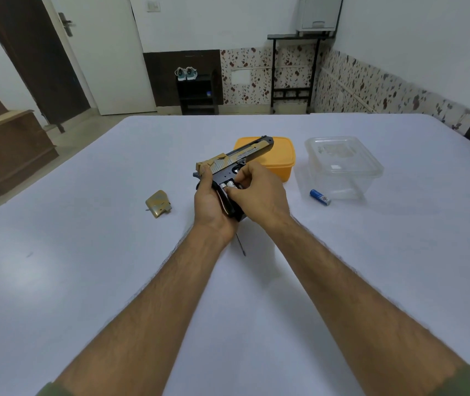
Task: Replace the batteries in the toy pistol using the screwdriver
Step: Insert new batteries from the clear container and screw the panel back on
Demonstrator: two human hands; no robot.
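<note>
White cloth covers the table [85, 281], and two bare forearms reach across it from the near edge. Just beyond the wrists, the thin shaft of a screwdriver [241, 246] lies on the cloth, its handle hidden under the hands. The left hand [212, 204] is wrapped around the grip of the toy pistol [233, 162], holding it above the table with the barrel pointing away and to the right. The right hand [258, 192] pinches a battery [229, 186] at the open compartment in the grip, where two white battery ends show side by side. To the left, well apart, a gold battery cover [158, 203] lies flat. To the right, a blue battery [320, 197] rests just beside a clear plastic box [342, 167]. Behind the pistol sits an orange box [281, 161].
</note>
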